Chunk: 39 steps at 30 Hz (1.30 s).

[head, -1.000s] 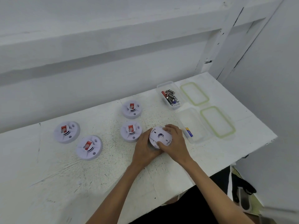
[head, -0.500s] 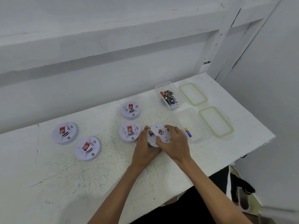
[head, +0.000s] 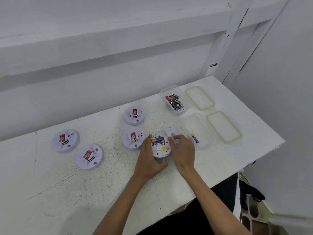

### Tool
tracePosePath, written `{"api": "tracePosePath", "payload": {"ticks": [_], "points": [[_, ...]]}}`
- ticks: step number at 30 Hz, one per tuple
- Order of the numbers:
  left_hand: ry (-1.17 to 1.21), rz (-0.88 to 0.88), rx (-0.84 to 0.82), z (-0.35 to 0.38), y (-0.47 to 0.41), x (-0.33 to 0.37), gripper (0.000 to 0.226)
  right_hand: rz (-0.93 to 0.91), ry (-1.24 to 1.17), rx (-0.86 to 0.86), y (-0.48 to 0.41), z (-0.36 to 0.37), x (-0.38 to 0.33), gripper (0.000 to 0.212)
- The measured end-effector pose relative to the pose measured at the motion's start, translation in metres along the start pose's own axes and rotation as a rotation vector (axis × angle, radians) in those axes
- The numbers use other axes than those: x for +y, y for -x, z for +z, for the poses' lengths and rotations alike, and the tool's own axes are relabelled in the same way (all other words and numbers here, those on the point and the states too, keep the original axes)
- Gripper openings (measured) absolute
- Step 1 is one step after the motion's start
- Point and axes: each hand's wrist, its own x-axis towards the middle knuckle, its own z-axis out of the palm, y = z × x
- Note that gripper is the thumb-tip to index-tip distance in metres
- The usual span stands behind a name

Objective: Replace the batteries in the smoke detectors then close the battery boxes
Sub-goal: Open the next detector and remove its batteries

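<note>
Since half a second ago the battery cover [head: 170,131] has left the upturned smoke detector [head: 160,147] and now sits just beyond its right edge, pinched by the right hand [head: 183,152]. The open compartment shows blue-and-yellow cells still seated inside. The left hand [head: 149,158] wraps the detector's left and near rim, its grip closed on the housing. This probably holds the unit steady on the table [head: 118,184] while the other hand works. The right grip is narrow and holds only the cover, which stays close by, likely so it can be refitted afterwards.

Four other detectors lie face up to the left, each with a red label. Two are near the work [head: 134,115] [head: 133,138] and two are well apart at the left [head: 65,140] [head: 89,156]. Whether these have been serviced cannot be told.

At the right, the far box [head: 163,90] holds a pile of dark batteries. The near box [head: 199,126] holds a single blue-and-yellow battery [head: 194,138] that resembles those in the open compartment, so this box appears to collect the spent cells. Two green-rimmed lids [head: 199,98] [head: 223,127] lie beside the boxes, leaving both within reach.

The step in hand is judged to be removal of the old cells; for this unit, replacement and closing remain undone.
</note>
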Motion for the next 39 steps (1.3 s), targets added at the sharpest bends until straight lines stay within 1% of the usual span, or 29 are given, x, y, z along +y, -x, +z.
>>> {"api": "tracePosePath", "payload": {"ticks": [6, 8, 9, 11, 13, 15, 17, 20, 21, 25, 27, 32, 39], "points": [[0.043, -0.027, 0.002, -0.004, 0.001, 0.006, 0.105, -0.066, -0.025, -0.012, -0.001, 0.004, 0.017, 0.038], [0.052, -0.02, 0.005, -0.006, 0.002, 0.003, 0.103, -0.089, 0.039, -0.051, 0.005, 0.007, 0.023, 0.039], [0.053, -0.012, 0.005, -0.006, 0.002, 0.001, 0.103, -0.12, 0.089, -0.057, 0.007, 0.008, 0.027, 0.042], [0.044, 0.004, 0.007, -0.006, 0.003, 0.001, 0.102, -0.169, 0.154, -0.057, 0.011, 0.009, 0.033, 0.054], [0.029, 0.018, 0.016, -0.005, 0.002, 0.002, 0.102, -0.163, 0.185, -0.052, 0.012, 0.007, 0.033, 0.065], [0.013, 0.022, 0.032, -0.003, 0.001, 0.004, 0.103, -0.167, 0.232, -0.051, 0.013, 0.006, 0.029, 0.068], [0.014, 0.013, 0.044, -0.002, 0.0, 0.005, 0.104, -0.167, 0.262, -0.062, 0.014, 0.004, 0.024, 0.063], [0.028, 0.005, 0.048, -0.003, 0.001, 0.003, 0.104, -0.14, 0.201, -0.066, 0.015, 0.001, 0.021, 0.044], [0.04, 0.003, 0.047, -0.003, 0.002, 0.003, 0.104, -0.137, 0.2, -0.064, 0.016, 0.0, 0.02, 0.043], [0.112, 0.007, 0.034, -0.005, 0.002, 0.004, 0.104, -0.093, 0.245, -0.105, 0.017, 0.001, 0.022, 0.053], [0.127, -0.003, 0.021, -0.004, 0.001, 0.002, 0.105, -0.096, 0.252, -0.11, 0.018, 0.001, 0.022, 0.053], [0.196, -0.048, 0.02, -0.007, -0.002, 0.004, 0.111, -0.105, 0.222, -0.109, 0.018, 0.0, 0.021, 0.05], [0.208, 0.004, 0.031, -0.01, -0.003, 0.009, 0.109, -0.226, 0.173, -0.079, 0.017, 0.001, 0.017, 0.039]]}}
